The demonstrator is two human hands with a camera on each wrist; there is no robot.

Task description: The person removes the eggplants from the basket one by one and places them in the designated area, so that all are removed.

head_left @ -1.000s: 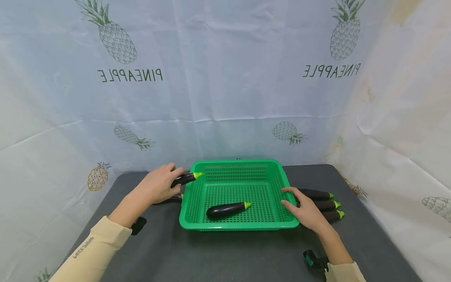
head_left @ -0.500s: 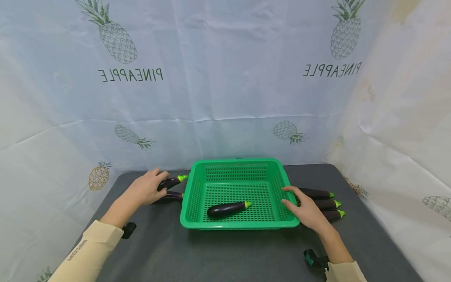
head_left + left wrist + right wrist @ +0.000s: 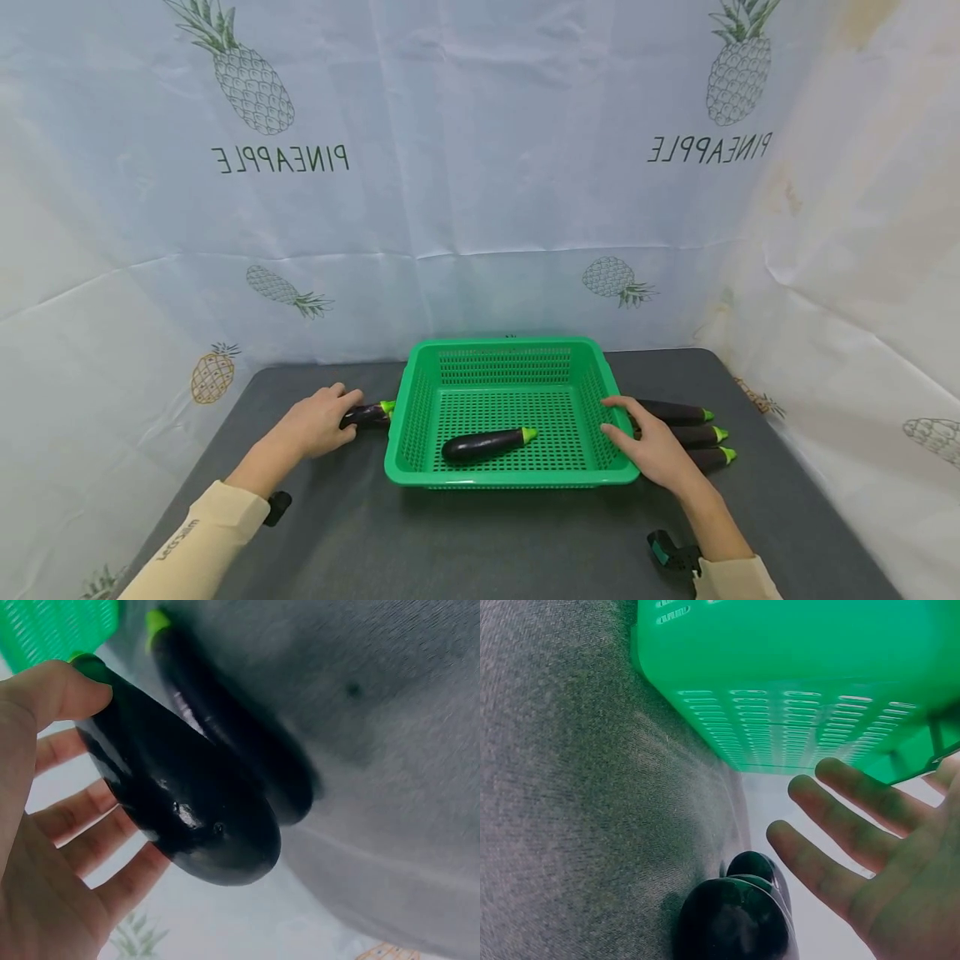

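On the left side of the table, my left hand (image 3: 311, 425) holds a dark purple eggplant (image 3: 180, 780) between thumb and fingers, its green stem end pointing toward the basket. A second eggplant (image 3: 240, 735) lies on the table beside it, seen in the left wrist view. The green plastic basket (image 3: 510, 478) stands in the middle with one eggplant (image 3: 483, 446) on its floor. At the basket's right rim, my right hand (image 3: 651, 446) rests thumb and forefinger on the edge. The right wrist view has its other fingers (image 3: 817, 870) straight and spread outside the wall.
Several eggplants (image 3: 699, 437) lie side by side right of the basket, partly hidden by the right hand. The dark grey table (image 3: 480, 542) ends at a pineapple-print curtain (image 3: 495, 208) behind and along both sides.
My left hand has carried its eggplant from over the basket's left rim leftward, then down toward the eggplant on the table. The right hand and the basket stay in place.
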